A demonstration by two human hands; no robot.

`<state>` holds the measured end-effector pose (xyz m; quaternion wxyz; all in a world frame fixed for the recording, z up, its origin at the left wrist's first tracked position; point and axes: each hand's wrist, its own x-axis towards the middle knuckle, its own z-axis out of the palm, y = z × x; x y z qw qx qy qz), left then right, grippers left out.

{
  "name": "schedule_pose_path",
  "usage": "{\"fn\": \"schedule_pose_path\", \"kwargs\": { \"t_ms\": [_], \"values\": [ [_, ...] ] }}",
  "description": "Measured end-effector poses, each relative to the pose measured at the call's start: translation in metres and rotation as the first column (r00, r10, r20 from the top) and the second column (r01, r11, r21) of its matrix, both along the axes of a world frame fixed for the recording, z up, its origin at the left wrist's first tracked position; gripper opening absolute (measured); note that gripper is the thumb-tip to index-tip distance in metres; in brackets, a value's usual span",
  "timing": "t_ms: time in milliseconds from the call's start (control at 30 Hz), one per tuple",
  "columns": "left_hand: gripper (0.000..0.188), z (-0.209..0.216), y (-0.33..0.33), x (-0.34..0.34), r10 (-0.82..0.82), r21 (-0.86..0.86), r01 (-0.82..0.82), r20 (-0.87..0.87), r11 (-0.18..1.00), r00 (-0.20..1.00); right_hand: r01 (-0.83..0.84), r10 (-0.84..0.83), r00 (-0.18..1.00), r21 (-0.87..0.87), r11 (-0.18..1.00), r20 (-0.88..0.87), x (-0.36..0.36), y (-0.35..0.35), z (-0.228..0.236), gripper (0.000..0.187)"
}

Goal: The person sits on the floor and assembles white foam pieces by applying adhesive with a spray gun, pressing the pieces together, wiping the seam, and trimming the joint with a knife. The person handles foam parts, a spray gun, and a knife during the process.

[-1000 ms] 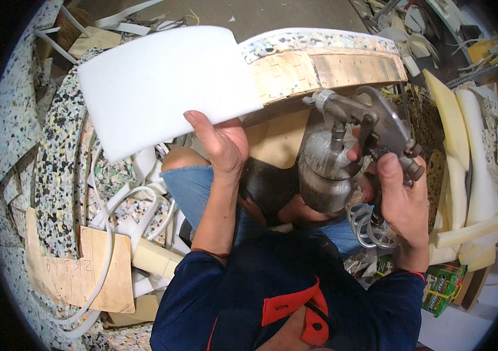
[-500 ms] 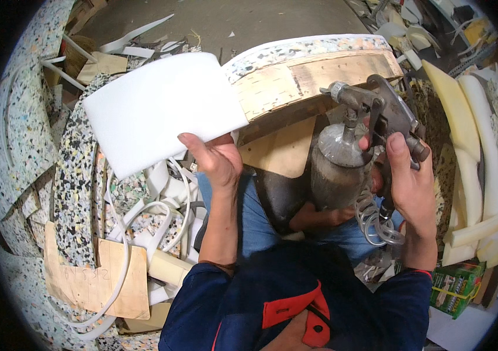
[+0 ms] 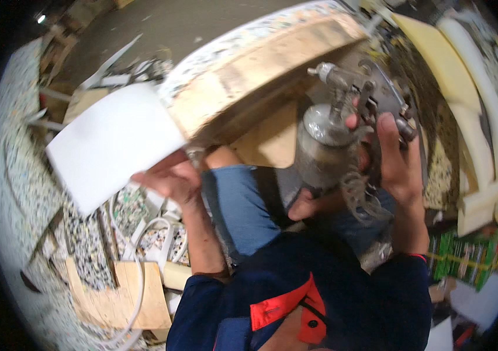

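My left hand (image 3: 174, 179) grips a flat white foam sheet (image 3: 114, 140) by its lower right edge, thumb on top and fingers underneath. In my right hand (image 3: 400, 155) is a metal spray gun (image 3: 351, 82), its nozzle pointing left. A round, worn metal cup (image 3: 322, 140) hangs beneath the gun, and a clear coiled air hose (image 3: 357, 199) trails below the handle. Beyond my hands stands a curved wooden frame (image 3: 225, 96) topped by a strip of speckled foam (image 3: 249, 35). The foam sheet's right corner is close to the frame's left end. Motion blurs the picture.
Big speckled foam sheets (image 3: 18, 175) lean at the left. A plywood piece (image 3: 138, 292) and white strips lie among scraps below them. Yellow and white foam slabs (image 3: 459, 76) stand at the right, above a green package (image 3: 465, 254). Scraps litter the floor (image 3: 161, 23).
My left hand and the foam sheet have shifted left and down in view. The spray gun sits slightly further left. The whole view has turned, and the wooden frame appears more tilted.
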<state>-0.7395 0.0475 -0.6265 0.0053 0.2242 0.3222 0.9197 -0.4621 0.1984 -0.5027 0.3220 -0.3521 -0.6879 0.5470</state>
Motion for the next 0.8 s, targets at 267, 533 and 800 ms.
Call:
{"fn": "schedule_pose_path", "kwargs": {
  "t_ms": [267, 533, 800],
  "values": [
    [0.126, 0.003, 0.003, 0.010, -0.055, -0.375, -0.010, -0.165, 0.927, 0.985, 0.394, -0.399, 0.896, -0.066, 0.917, -0.197, 0.062, 0.108, -0.151, 0.020],
    [0.114, 0.006, 0.009, 0.017, -0.009, -0.420, -0.038, -0.109, 0.907, 0.994, 0.706, -0.739, 0.627, 0.220, 0.673, 0.247, 0.068, 0.202, -0.326, 0.040],
    [0.119, 0.004, 0.007, 0.004, -0.054, -0.469, -0.054, -0.213, 0.881, 0.976, 0.731, -0.810, 0.551, 0.352, 0.585, 0.202, 0.063, 0.269, -0.456, 0.056]
  ]
}}
